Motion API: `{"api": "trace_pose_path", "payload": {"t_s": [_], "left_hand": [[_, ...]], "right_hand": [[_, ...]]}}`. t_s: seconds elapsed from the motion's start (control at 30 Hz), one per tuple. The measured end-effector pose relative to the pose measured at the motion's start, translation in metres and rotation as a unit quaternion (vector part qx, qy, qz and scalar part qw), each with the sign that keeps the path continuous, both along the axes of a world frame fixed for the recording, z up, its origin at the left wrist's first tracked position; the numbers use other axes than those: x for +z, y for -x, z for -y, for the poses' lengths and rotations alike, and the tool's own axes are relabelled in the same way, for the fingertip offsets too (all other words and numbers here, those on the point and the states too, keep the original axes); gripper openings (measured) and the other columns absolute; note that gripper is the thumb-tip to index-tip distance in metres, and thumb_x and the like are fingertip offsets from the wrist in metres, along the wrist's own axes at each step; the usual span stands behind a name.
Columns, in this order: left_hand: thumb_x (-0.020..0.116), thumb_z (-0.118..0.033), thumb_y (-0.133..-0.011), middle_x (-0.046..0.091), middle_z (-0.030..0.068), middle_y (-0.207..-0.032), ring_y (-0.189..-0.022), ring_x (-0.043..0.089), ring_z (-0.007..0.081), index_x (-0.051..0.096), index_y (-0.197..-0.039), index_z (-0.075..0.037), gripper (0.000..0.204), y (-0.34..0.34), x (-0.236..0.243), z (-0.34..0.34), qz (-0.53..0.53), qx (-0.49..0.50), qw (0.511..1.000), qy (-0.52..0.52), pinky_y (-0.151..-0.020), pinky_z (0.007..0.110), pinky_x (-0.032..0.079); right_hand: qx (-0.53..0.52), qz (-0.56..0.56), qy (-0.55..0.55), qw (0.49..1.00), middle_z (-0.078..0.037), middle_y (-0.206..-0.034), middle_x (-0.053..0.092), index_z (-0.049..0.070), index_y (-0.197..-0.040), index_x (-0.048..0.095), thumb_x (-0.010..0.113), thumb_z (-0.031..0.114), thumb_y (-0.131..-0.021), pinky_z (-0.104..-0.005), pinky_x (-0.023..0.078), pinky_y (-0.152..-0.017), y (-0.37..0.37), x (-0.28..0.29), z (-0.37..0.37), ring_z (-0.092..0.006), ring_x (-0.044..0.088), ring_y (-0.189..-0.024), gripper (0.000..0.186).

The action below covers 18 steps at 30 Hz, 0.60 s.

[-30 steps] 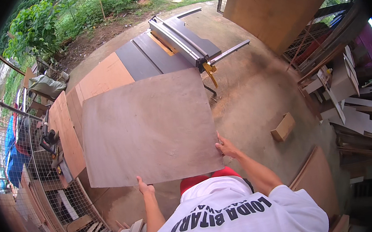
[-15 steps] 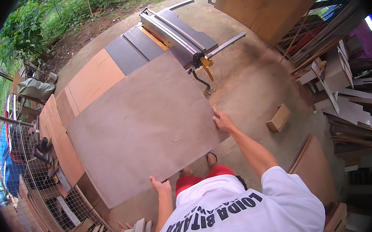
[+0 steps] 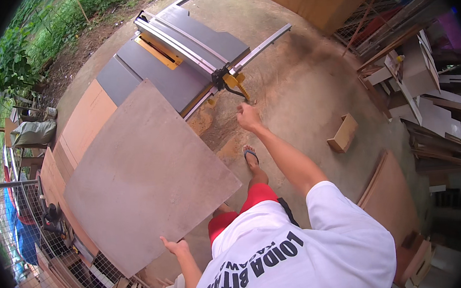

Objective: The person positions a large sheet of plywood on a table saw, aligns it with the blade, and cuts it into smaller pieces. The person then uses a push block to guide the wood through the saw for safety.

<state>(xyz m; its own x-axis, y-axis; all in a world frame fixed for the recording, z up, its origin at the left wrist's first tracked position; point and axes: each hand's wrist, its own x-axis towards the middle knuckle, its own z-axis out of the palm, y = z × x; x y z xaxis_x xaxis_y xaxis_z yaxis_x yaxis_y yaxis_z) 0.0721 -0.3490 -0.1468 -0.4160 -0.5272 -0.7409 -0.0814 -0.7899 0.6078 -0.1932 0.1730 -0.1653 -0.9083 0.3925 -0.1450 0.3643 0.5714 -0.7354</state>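
Note:
A large grey-brown wooden board (image 3: pixel 145 173) lies slanted in front of me, its far corner over the table saw (image 3: pixel 190 60). My left hand (image 3: pixel 177 247) grips the board's near edge, thumb on top and fingers underneath. Off the board, my right hand (image 3: pixel 248 117) is stretched forward with its fingers curled, just below the saw's yellow fence handle (image 3: pixel 234 80) and a dark bent lever (image 3: pixel 234 92). Whether those fingers touch the lever, or hold anything, is hidden. The silver fence (image 3: pixel 178 44) runs across the saw's dark top, beside a yellow insert (image 3: pixel 159 51).
Light-brown panels (image 3: pixel 88 113) extend left of the saw. A small wooden box (image 3: pixel 343 134) sits on the concrete floor at right, near a leaning board (image 3: pixel 392 201). Stacked offcuts (image 3: pixel 430 104) fill the far right. Wire mesh (image 3: pixel 35 232) and scrap wood line the left.
My right hand has let go of the board's right edge and reached forward toward the saw's handle. The board has shifted left and turned, uncovering more of the saw. One foot has stepped forward.

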Motion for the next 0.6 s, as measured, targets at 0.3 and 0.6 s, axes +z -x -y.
{"api": "trace_pose_path", "payload": {"t_s": [0.3, 0.6], "left_hand": [[0.064, -0.040, -0.104, 0.049, 0.0132, -0.160, -0.145, 0.045, 0.0349, 0.047, -0.155, -0.004, 0.065, 0.008, 0.029, -0.043, 0.053, 0.091, 0.989, 0.105, -0.126, 0.052, 0.031], [0.055, -0.039, -0.110, 0.045, 0.0144, -0.163, -0.152, 0.038, 0.0355, 0.044, -0.156, -0.003, 0.059, 0.012, 0.025, -0.024, 0.148, 0.086, 0.985, -0.013, -0.128, 0.057, 0.028]], "right_hand": [[0.008, 0.011, 0.158, 0.987, -0.019, -0.114, 0.072, -0.002, -0.120, 0.062, 0.062, 0.010, -0.089, -0.0481, 0.054, -0.094, 0.141, -0.064, -0.107, -0.0386, 0.069, -0.109, 0.034], [-0.140, -0.098, 0.676, 0.717, -0.012, -0.136, 0.065, 0.008, -0.155, 0.046, 0.055, 0.028, -0.109, -0.0427, 0.040, -0.117, 0.270, -0.088, -0.186, -0.0266, 0.061, -0.128, 0.050]]}}
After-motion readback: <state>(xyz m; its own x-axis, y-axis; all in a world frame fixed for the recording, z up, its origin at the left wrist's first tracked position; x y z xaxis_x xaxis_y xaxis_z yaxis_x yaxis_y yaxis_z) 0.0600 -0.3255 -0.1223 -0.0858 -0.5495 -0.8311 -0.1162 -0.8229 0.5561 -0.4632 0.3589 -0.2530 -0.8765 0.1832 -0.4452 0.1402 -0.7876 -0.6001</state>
